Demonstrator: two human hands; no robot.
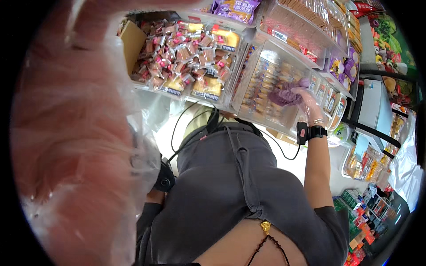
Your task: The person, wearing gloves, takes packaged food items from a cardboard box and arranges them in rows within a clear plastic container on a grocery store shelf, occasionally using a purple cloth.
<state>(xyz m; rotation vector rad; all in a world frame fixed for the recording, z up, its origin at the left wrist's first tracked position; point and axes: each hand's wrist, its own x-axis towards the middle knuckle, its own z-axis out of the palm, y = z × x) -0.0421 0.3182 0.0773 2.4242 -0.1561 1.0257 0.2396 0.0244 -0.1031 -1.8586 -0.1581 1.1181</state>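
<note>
My right hand (311, 103), in a thin clear plastic glove, grips a crumpled purple cloth (288, 93). The cloth lies over a clear plastic bin (239, 108), where rows of small wrapped snacks (263, 86) show below it; whether a lid lies between them is unclear. My left hand (80, 133), also in a clear plastic glove, is raised very close to the camera and fills the left side. It is blurred, and whether its fingers hold anything cannot be made out.
Left of the bin stands a box of small wrapped sweets and packaged bread (189, 56). Behind are stacked clear bins (299, 33) and purple snack packs (236, 10). A grey-white device (374, 103) stands at the right, near a white plastic bag (406, 169). Black cables (178, 133) hang before me.
</note>
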